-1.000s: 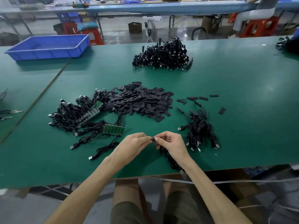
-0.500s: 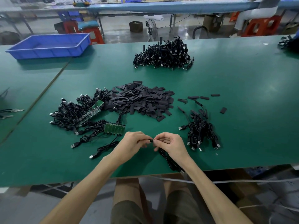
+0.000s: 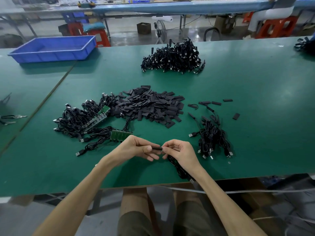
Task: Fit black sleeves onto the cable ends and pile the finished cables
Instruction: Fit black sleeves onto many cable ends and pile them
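Over the near edge of the green table (image 3: 255,108), my left hand (image 3: 136,149) pinches a short black sleeve (image 3: 156,148) between thumb and fingers. My right hand (image 3: 180,151) pinches the end of a black cable (image 3: 179,169) at the sleeve's right mouth; the cable trails under my wrist toward the table edge. Loose black sleeves (image 3: 151,106) lie heaped in the middle. Cables with green circuit boards (image 3: 81,120) lie to the left. A small bundle of cables (image 3: 213,138) sits to the right.
A large heap of black cables (image 3: 172,57) lies at the far centre. A blue plastic tray (image 3: 52,48) stands at the far left. A few stray sleeves (image 3: 236,116) lie right of the sleeve heap. A table seam (image 3: 42,103) runs diagonally at left.
My hands have drawn slightly apart, so more of the black sleeve shows between them. The piles on the table are unchanged.
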